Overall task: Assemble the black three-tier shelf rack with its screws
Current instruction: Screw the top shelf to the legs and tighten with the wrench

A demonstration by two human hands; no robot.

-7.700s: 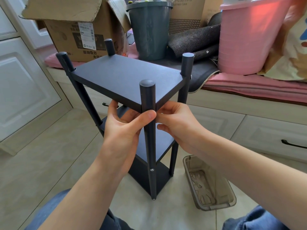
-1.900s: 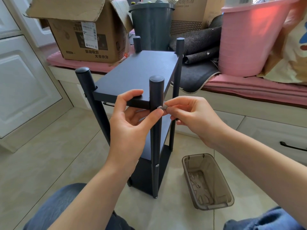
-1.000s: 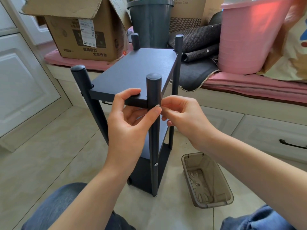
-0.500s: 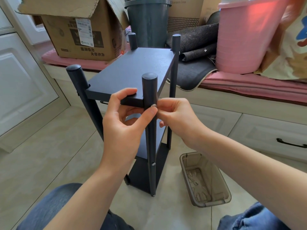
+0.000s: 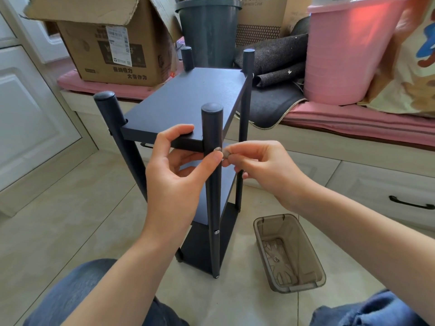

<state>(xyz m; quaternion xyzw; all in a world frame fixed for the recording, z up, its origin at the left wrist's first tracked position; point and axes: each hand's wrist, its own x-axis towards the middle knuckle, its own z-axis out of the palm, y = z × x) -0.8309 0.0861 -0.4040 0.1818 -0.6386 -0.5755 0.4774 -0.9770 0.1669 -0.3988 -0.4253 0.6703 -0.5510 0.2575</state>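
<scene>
Rack [image 5: 188, 109] stands upright on the floor between the person's knees, all three tiers in, four posts up. Near post [image 5: 211, 175] at 6 o'clock of the top shelf is the one being worked on.

Left hand [image 5: 179, 170]: thumb on top of the shelf corner, fingers curled under it, index tip pressed vs. the post — grip clamped on the corner to keep hole & shelf lined up. Right hand [image 5: 261, 165]: thumb & forefinger pinched together on a small screw [image 5: 225, 153], its head just beside the post at shelf height, at 3 o'clock of the post. Can't tell if the thread is started or only touching.

Step in hand, by my read: fixing the top shelf to the near post w/ a screw. Lower down the same post a screw [image 5: 216, 231] already sits in, so lower tiers look done on this side.

Next move prob. calls for: screw held square to the post, turned by fingertips till it bites, left hand holding steady so the shelf doesn't drop off line. Risk: cross-thread or screw slipping to the floor.

Clear plastic tub [image 5: 289, 252] at 4 o'clock of the rack holds one more small bit of hardware.
</scene>
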